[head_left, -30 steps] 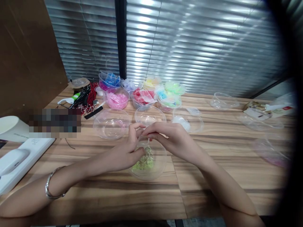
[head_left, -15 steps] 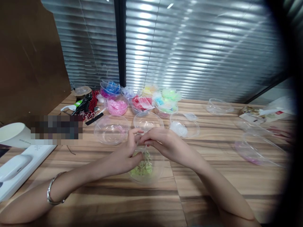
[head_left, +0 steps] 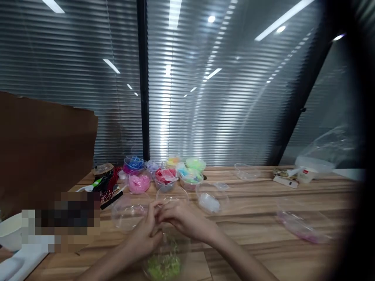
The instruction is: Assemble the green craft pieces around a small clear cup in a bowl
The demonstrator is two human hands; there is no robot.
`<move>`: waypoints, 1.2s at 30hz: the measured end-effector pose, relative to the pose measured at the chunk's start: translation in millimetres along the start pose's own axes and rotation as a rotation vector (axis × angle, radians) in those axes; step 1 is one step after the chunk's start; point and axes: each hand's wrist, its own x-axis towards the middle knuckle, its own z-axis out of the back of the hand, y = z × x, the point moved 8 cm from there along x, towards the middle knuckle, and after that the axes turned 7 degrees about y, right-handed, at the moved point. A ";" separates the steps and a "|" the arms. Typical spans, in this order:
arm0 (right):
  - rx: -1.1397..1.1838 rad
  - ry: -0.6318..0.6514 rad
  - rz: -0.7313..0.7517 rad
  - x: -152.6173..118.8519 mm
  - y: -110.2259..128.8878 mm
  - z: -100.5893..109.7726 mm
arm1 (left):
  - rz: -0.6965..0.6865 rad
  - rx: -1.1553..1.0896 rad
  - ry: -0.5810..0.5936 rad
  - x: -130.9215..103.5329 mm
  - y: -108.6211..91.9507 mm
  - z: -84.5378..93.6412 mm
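- Blinds (head_left: 240,117) cover the glass behind a wood-grain surface (head_left: 249,222); reflected ceiling lights show in the panes.
- Left hand (head_left: 148,232): fingers bent, thumb apart from the forefinger, tips meeting those of the other hand.
- Right hand (head_left: 183,220): wrist arched, fingers curled down and nearly closed at the tips. The view is blurred here; whether either hand has hold of something small cannot be told.
- Handling, as judged: fine fingertip work calls for light, matched pressure, with both wrists steady. Keeping the tips over the bowl should let loose bits fall inside. Pulling hard could tear or tangle a thin piece; lowering the wrists could knock the rim.
- Green strands (head_left: 164,267) lie in the bottom of a clear bowl (head_left: 185,249), below both hands and on the person's side of the fingertips. The left thumb is nearest them, apart by a visible gap.
- Beyond the hands: a clear tub (head_left: 129,212) to the left, a white packet (head_left: 209,203) in an open container to the right, and a pink bundle (head_left: 139,182) farther back.
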 end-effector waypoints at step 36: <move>0.334 -0.343 -0.180 -39.9 -19.0 -32.9 | -0.138 0.042 0.066 -21.2 -21.7 -16.9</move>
